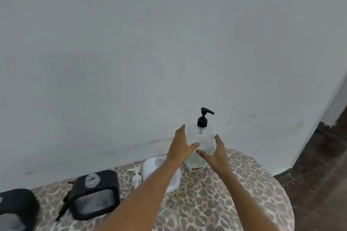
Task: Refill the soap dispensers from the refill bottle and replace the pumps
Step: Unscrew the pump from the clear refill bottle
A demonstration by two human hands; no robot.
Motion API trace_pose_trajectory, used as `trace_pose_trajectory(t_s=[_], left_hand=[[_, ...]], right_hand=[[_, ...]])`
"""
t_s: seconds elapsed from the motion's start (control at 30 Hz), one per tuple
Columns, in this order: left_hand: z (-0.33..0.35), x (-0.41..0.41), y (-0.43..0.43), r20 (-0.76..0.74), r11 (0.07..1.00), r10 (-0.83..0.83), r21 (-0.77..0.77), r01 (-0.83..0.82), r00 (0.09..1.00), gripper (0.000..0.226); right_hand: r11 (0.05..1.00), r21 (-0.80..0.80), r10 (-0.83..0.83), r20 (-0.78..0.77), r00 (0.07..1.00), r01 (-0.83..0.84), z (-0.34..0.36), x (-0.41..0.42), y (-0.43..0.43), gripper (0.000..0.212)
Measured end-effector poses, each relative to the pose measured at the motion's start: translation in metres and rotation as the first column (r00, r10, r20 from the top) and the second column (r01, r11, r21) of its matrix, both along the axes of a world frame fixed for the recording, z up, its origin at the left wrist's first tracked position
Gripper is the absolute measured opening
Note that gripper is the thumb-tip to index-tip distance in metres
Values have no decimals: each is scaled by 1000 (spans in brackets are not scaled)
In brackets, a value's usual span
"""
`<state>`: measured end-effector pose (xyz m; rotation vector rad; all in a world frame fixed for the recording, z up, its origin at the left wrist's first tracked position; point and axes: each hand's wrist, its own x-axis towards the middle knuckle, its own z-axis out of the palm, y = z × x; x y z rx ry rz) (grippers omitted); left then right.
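Pale grey plastered wall [131, 43] fills most of the view, and a round table under a leopard-print cloth [216, 197] butts against it. On the cloth sit a black square plastic soap dispenser [96, 194] with its clear threaded neck open, a second black dispenser [15, 206] cut off by the left edge, and a white rounded dispenser [150, 168] partly hidden by the left forearm.

The tall clear plastic refill bottle [203, 137] stands upright at the back of the table near the wall, its black pump top [203, 118] screwed on. The left hand [180, 148] and right hand [216, 154] flank it with fingers straight and spread, not clamped. Whether the palms touch it, I cannot tell.

A white pump [136, 176] and a thin black pump [63, 206] lie loose on the cloth.

Risks, as I judge them: a smooth, soapy bottle could slip from a loose two-palm lift. The soft cloth could let it tip. An elbow might sweep the loose pumps off the table. Pouring into narrow necks invites spills.
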<state>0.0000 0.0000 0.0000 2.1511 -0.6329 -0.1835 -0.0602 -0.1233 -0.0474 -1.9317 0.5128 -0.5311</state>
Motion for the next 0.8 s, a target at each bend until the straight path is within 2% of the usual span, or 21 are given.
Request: trace_pose_trajectory(t_s=[0.1, 0.37, 0.8], left_hand=[[-5, 10, -13, -40, 999, -32, -10, 32, 999, 84], [-21, 13, -18, -77, 988, 14, -152, -26, 997, 66], [16, -44, 15, -31, 960, -29, -279, 20, 999, 66]], right_hand=[[995, -34, 99, 83, 992, -97, -3, 9, 0, 90], [998, -66, 15, 98, 995, -8, -14, 9, -1, 69], [994, -98, -48, 83, 995, 56, 26, -51, 26, 84]])
